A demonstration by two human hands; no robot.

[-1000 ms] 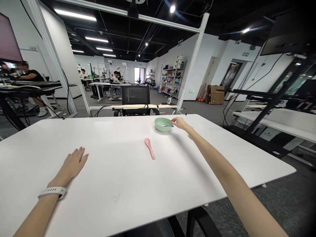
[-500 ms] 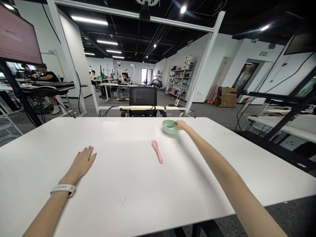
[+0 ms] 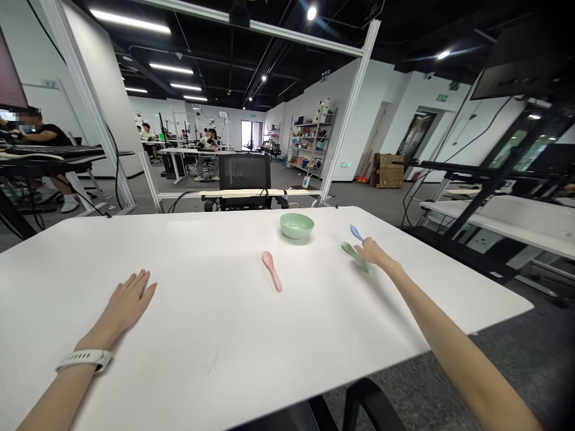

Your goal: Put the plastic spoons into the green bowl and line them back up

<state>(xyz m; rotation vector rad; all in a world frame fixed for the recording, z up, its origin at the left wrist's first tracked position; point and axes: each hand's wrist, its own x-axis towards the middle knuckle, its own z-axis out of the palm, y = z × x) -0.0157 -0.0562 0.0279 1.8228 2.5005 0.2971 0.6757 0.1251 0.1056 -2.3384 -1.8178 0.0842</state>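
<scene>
At the right part of the white table, my right hand point(image 3: 372, 251) is closed on the handle of a blue spoon point(image 3: 356, 231), its bowl end pointing away from me. Just under the fingers is a green spoon point(image 3: 354, 254), smeared by motion; I cannot tell whether the hand touches it. A green bowl point(image 3: 297, 225) stands upright near the far edge, left of that hand, and nothing shows above its rim. Between my hands lies a pink spoon point(image 3: 272, 272) on the tabletop. My left hand point(image 3: 128, 302) rests flat at the left, fingers stretched out, holding nothing.
The white table point(image 3: 215, 335) has its far edge near an aluminium frame point(image 3: 350, 108) and a black mesh chair point(image 3: 245, 172). A dark chair part point(image 3: 366, 392) shows below the near edge. People sit at desks in the background.
My right hand has moved from the bowl to the right and nearer, bringing the blue spoon out. The green spoon now shows beside it. The view has turned slightly right; my left hand stays flat.
</scene>
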